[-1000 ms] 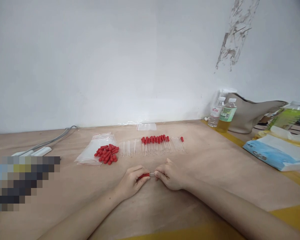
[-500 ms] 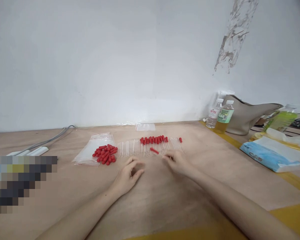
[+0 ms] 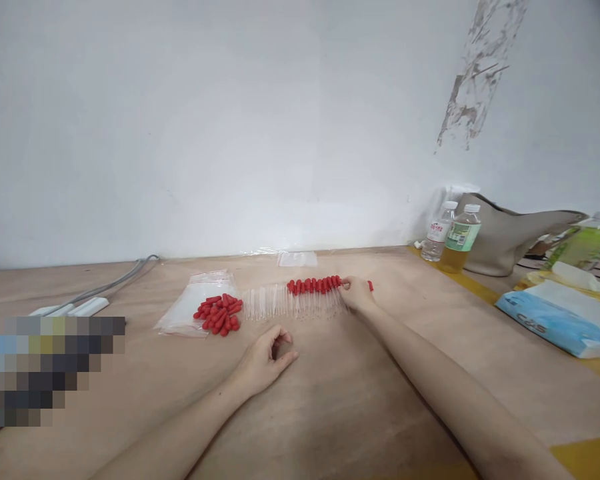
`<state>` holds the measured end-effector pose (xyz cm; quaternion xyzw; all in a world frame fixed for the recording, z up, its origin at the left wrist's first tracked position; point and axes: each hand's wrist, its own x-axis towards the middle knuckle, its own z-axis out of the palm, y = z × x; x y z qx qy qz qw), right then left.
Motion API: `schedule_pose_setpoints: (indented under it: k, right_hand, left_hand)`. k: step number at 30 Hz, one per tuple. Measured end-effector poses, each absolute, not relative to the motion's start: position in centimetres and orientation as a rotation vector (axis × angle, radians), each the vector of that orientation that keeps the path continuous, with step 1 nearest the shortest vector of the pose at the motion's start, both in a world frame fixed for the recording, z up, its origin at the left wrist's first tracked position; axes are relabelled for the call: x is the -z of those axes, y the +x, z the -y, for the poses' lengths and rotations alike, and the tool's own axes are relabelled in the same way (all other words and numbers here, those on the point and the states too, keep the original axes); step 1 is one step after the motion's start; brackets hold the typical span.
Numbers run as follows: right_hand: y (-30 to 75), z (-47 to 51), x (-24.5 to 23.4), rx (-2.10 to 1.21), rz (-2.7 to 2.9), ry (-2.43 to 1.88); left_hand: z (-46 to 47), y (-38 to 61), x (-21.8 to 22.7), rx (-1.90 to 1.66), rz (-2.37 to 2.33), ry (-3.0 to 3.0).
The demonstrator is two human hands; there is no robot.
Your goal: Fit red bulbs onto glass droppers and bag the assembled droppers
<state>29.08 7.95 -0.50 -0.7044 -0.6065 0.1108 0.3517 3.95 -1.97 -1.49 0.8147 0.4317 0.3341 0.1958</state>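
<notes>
A row of glass droppers with red rubber bulbs (image 3: 313, 285) lies on the wooden table, bulbs toward the wall. At the row's right end, my right hand (image 3: 357, 293) has its fingertips pinched on a dropper beside the last bulbs; the fingers partly cover it. Past this hand a single red bulb (image 3: 371, 286) shows. Bare glass tubes (image 3: 265, 303) lie left of the capped row. My left hand (image 3: 270, 357) rests on the table in front of them, fingers curved and apart, holding nothing. Loose red rubber bulbs (image 3: 219, 314) are heaped further left.
Under the heap lies a clear zip bag (image 3: 187, 310). A small clear bag (image 3: 297, 259) is near the wall. To the right stand two bottles (image 3: 461, 240), a grey-brown container (image 3: 500, 233) and a blue tissue pack (image 3: 540, 320). A grey cable (image 3: 115, 277) runs at the left.
My right hand has carried the red-bulbed dropper from between the hands up and right to the row's end. My left hand stays nearly in place. The view has shifted slightly left.
</notes>
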Motion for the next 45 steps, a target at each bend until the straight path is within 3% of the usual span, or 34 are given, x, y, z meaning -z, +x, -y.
schedule_pose_setpoints:
  k: [11,32,37,40,45]
  right_hand:
    - [32.3,-7.5,-1.0,-0.136,1.643,-1.989]
    - [30.8,-4.9,-1.0,-0.144,1.703,-2.066]
    - [30.1,-0.7,0.2,-0.08,1.915,-1.631]
    - [29.4,1.0,1.3,-0.075,1.996,-1.368]
    - [28.8,1.4,2.3,-0.012,2.003,-1.28]
  left_hand:
    - [2.1,4.1,0.9,-0.851,-1.166,2.381]
    - [3.0,4.6,0.5,-0.883,-1.153,2.403]
    - [1.1,2.7,-1.8,-1.063,-1.375,2.495]
    - [-2.5,-0.8,-4.2,-1.04,-1.835,2.442]
    - [-7.8,-5.7,-6.2,-0.606,-2.447,2.067]
